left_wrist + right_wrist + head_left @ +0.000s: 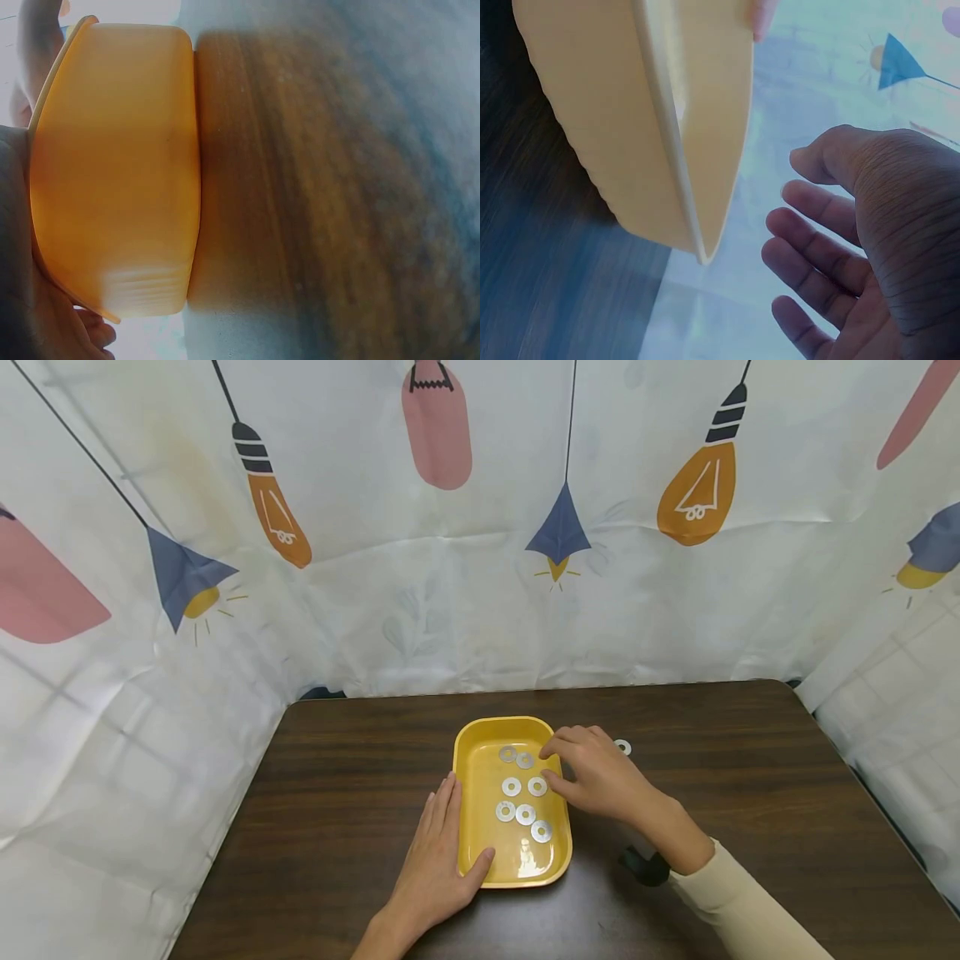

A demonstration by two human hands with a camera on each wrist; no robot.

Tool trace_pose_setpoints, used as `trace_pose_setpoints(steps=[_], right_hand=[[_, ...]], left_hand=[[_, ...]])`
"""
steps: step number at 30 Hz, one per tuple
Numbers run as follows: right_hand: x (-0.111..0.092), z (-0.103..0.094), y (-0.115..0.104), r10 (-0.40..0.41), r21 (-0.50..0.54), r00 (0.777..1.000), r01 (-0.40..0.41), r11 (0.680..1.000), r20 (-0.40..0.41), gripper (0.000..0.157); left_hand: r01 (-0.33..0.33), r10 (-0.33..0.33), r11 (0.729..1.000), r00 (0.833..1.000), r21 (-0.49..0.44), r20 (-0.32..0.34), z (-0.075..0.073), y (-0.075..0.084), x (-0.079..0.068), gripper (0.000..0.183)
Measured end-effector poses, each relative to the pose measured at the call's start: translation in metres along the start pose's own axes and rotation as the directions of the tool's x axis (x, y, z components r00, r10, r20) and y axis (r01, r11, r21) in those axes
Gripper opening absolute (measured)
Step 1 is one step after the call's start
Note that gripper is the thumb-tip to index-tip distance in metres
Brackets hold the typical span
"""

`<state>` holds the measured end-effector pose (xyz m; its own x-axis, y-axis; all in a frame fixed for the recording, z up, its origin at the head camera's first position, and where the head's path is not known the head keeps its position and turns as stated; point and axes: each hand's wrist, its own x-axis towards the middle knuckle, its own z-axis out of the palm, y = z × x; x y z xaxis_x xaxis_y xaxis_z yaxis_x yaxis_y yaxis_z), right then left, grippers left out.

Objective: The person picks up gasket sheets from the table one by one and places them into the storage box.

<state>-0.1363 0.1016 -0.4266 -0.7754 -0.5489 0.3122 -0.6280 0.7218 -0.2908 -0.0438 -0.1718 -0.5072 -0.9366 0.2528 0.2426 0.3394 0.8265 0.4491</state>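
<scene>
A yellow tray (512, 870) stands on the table, and several flat metal washers (512, 787) lie scattered inside it. Along its left rim rests my left hand (438, 852), fingers straight and thumb over the near left corner. In the left wrist view that hand lies against the rim above the tray's side wall (112, 165). My right hand (600, 777) hovers over the right rim, fingers loosely bent and thumb apart from them. The right wrist view shows nothing between its thumb (829, 157) and fingers, beside the tray wall (600, 112).
Another washer (623, 747) lies on the dark wooden table (360, 752) just beyond my right hand. A black object (645, 866) sits at my right wrist. Behind the table hangs a white curtain (480, 610) printed with lamps and bulbs.
</scene>
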Motion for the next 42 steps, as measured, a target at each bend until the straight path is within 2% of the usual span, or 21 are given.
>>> trace_pose_setpoints(steps=[6, 14, 20, 30, 42], right_hand=[[-0.003, -0.001, 0.004, 0.006, 0.001, 1.000, -0.006, 1.000, -0.028, 0.019], [-0.014, -0.007, 0.020, 0.094, 0.051, 0.995, -0.092, 0.994, -0.023, 0.021], [-0.025, -0.009, 0.036, 0.123, 0.080, 0.991, -0.119, 0.990, -0.050, 0.020], [-0.033, -0.005, 0.059, 0.162, 0.071, 0.987, -0.160, 0.985, -0.022, 0.023], [-0.039, 0.002, 0.074, 0.230, 0.073, 0.973, -0.231, 0.970, 0.017, 0.024]], left_hand=[[0.000, 0.000, 1.000, 1.000, 0.008, -0.010, 0.000, -0.001, -0.001, 0.104], [-0.005, 0.005, 1.000, 1.000, 0.002, -0.007, 0.001, -0.001, -0.001, 0.105], [0.001, -0.001, 1.000, 1.000, 0.001, -0.002, 0.000, 0.000, 0.000, 0.104], [0.003, -0.003, 1.000, 1.000, 0.005, 0.000, 0.000, 0.000, -0.001, 0.103], [0.027, -0.027, 1.000, 1.000, -0.004, 0.012, 0.000, 0.001, -0.001, 0.104]])
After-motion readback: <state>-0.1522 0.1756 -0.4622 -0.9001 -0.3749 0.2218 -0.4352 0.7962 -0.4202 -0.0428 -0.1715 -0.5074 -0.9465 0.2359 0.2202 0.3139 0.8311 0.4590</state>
